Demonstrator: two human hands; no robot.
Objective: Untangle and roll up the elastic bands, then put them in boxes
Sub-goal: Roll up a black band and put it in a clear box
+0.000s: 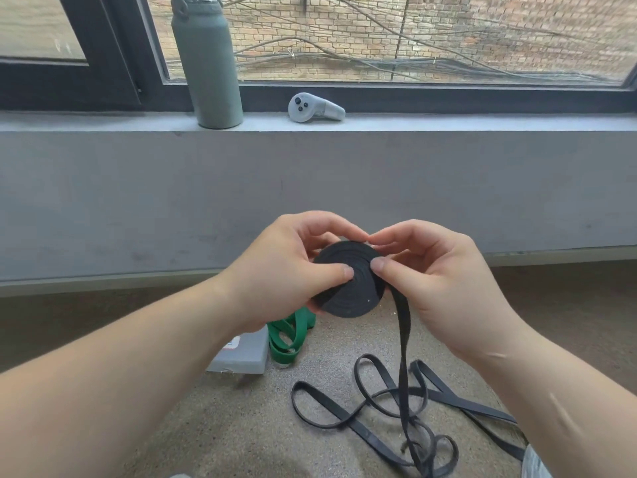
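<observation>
Right, you've got the black coil (348,291) up in front of you, above the floor (241,426), with both hands on it. Your left hand (289,274) wraps the disc from behind, thumb pressed flat on its face. Your right hand (434,281) pinches the near rim, thumb on the face and fingers curled over the top edge. From under that right hand the loose tail (403,357) drops straight down into slack loops on the floor.

This looks like flat, rubbery strap: light, floppy and grippy rather than slick. I'd judge the wound disc will spring open or slide sideways if the pressure on its faces eases. So hold it across the two flat faces, and guide the tail flat, close to where it meets the rim. The loops below cross one another, so expect a snag.

The green band (293,336) lies heaped on the floor beyond your left wrist, just beside a grey box (244,358).

Any writing? The box shows a corner of a label (233,343) with a touch of red, mostly hidden by your arm and not readable. Nothing legible shows on the rubber itself.
</observation>
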